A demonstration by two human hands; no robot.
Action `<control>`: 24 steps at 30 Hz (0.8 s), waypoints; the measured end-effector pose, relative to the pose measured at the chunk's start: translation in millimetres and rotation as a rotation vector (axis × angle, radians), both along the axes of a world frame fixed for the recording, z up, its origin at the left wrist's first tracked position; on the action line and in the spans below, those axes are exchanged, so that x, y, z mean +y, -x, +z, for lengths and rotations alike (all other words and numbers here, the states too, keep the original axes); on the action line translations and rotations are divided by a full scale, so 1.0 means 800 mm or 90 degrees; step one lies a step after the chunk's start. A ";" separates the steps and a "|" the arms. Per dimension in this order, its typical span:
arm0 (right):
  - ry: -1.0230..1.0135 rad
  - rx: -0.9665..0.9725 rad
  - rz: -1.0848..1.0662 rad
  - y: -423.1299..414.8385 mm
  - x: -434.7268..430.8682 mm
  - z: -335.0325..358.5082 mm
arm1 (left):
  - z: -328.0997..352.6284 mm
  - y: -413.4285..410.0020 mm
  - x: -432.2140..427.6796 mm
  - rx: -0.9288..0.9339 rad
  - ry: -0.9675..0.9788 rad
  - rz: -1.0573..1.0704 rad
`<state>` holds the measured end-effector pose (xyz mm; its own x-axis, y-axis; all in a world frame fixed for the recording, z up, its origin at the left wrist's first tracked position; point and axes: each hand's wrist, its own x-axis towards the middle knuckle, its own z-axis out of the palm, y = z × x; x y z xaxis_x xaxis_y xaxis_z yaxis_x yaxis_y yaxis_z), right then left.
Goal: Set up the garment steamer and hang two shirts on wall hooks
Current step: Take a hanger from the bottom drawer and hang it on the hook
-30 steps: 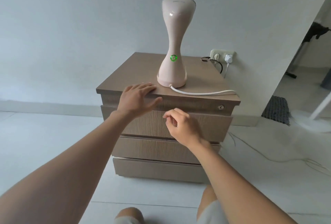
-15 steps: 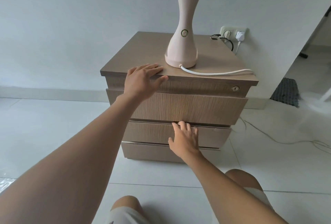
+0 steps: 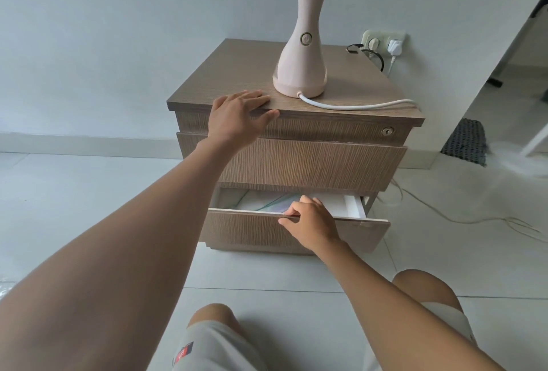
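**Steamer on the chest, middle drawer open**

The pink steamer [image 3: 302, 53] stands upright on top of the chest of drawers [image 3: 231, 74], toward the 12 o'clock side of the view, with its head cut off by the top edge of the frame. A round button shows on its narrow waist. Its white cord [image 3: 355, 105] leaves the base at 5 o'clock and runs along the front edge of the chest top toward 3 o'clock. At 1 o'clock from the base, a white plug [image 3: 396, 46] sits in a wall socket [image 3: 382, 40], with a black cable [image 3: 370, 55] looped just beside it.

The left hand [image 3: 237, 115] lies at 8 o'clock from the steamer's base, close to it but apart. Its fingers are straight and flat on the chest top, and the thumb presses along the front edge; it grasps nothing.

Below, the top drawer [image 3: 311, 160] is closed, and a small lock [image 3: 387, 131] sits above it at the 3 o'clock end. The middle drawer [image 3: 243, 228] stands partly open. The right hand [image 3: 308, 219] grips the top edge of its front, fingers curled over into the drawer and thumb on the outer face. Pale contents show inside; what they are cannot be told.

The person's two knees [image 3: 213, 316] show at 6 o'clock over the white tiled floor [image 3: 89, 193]. A dark mat [image 3: 465, 141] lies at 3 o'clock.
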<state>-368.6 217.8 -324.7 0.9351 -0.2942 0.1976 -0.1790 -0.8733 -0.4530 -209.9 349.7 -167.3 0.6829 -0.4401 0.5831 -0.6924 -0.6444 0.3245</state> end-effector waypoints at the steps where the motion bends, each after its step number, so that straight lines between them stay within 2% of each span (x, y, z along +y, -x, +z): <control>1: -0.004 0.011 0.015 0.002 -0.002 0.003 | 0.000 0.001 0.000 -0.002 0.000 -0.001; 6: -0.045 0.104 0.073 0.015 -0.005 0.017 | 0.000 -0.001 0.001 -0.007 -0.009 0.005; 8: -0.048 0.180 0.092 0.026 -0.004 0.024 | -0.002 0.002 0.001 -0.018 -0.013 0.011; 14: -0.181 0.444 0.213 0.048 0.003 0.054 | -0.053 0.050 0.000 -0.158 0.071 0.059; 15: -0.190 0.451 0.214 0.048 0.000 0.058 | -0.074 0.062 0.004 -0.163 0.086 0.048; 17: -0.209 0.381 0.175 0.044 -0.012 0.063 | -0.125 0.083 0.017 -0.141 0.051 0.017; 18: -0.230 0.326 0.132 0.043 -0.021 0.063 | -0.153 0.090 0.026 -0.085 -0.006 0.003; 20: -0.282 0.233 0.043 0.042 -0.038 0.059 | -0.203 0.096 0.042 0.129 -0.136 0.013; 22: -0.291 0.194 -0.002 0.041 -0.046 0.050 | -0.241 0.091 0.051 0.373 -0.238 0.090; 24: -0.293 0.182 -0.009 0.041 -0.047 0.042 | -0.257 0.082 0.054 0.506 -0.309 0.142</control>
